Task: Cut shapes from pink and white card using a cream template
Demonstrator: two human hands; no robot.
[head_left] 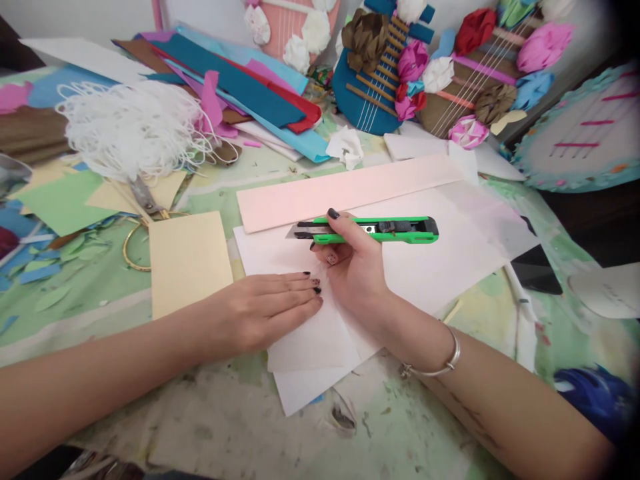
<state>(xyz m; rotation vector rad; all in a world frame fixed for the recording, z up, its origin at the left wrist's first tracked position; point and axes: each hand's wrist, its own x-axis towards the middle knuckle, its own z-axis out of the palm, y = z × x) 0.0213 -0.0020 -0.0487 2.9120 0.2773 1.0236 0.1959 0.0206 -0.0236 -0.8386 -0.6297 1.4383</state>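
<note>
My right hand point(355, 267) is closed round a green and black utility knife point(380, 230), held level with its blade end pointing left. The knife hovers over white paper sheets point(430, 260) just below a long pale pink paper strip point(345, 190). My left hand point(265, 310) lies flat with fingers stretched out, pressing on the white sheets' left part. A silver bangle point(445, 363) sits on my right wrist.
A cream card point(187, 260) lies left of my hands, with scissors point(145, 197) and a gold ring point(131, 250) beyond it. A white string tangle point(125, 123), stacked coloured papers point(245, 80) and paper-flower guitar crafts point(425, 67) crowd the back. A round teal craft point(585, 133) stands right.
</note>
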